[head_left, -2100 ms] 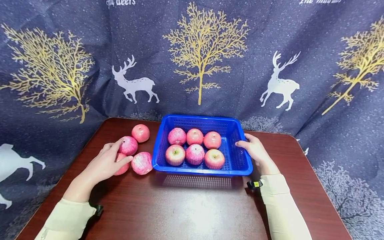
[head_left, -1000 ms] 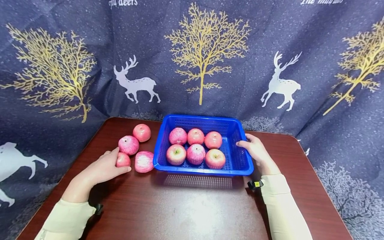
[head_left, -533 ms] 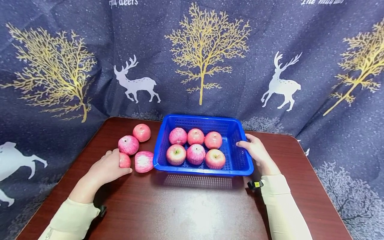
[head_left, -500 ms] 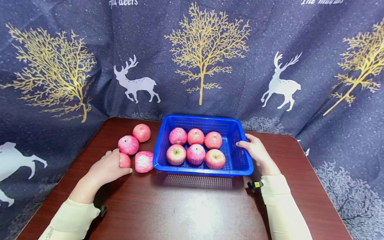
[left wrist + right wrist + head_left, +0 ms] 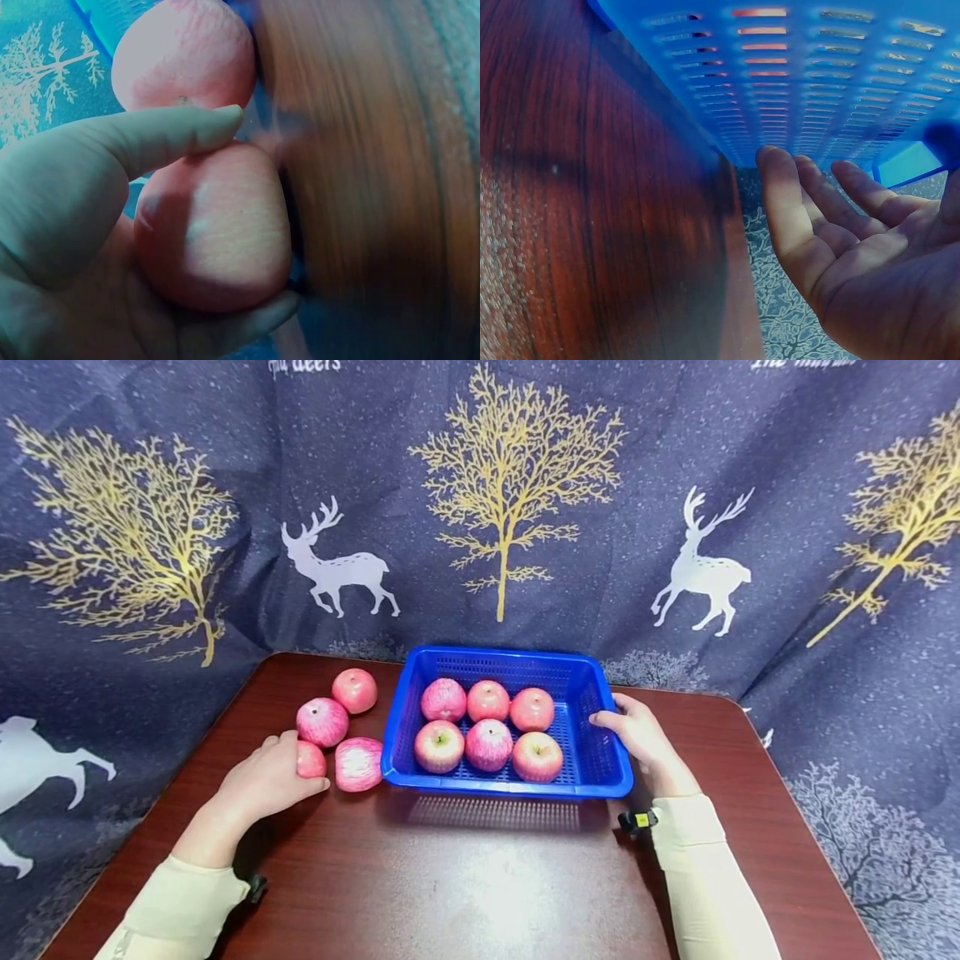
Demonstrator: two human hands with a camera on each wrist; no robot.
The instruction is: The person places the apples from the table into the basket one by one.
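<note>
My left hand grips a red apple at the left of the table. In the left wrist view the thumb lies along one side of this apple and a finger curls along the opposite side. Close by are a striped apple, a smooth red apple and a pale-streaked apple beside the basket. My right hand holds the right end of the blue plastic basket, thumb over the rim. In the right wrist view its fingers touch the perforated outer wall.
Inside the basket, several apples stand in two rows, among them a yellowish-red one at front right; bare basket floor shows to their right. The dark brown table ends at a curtain printed with deer and trees.
My left hand has drawn back from the striped apple toward me and taken hold of the nearer apple. The pale-streaked apple has turned slightly. My right hand stays on the basket.
</note>
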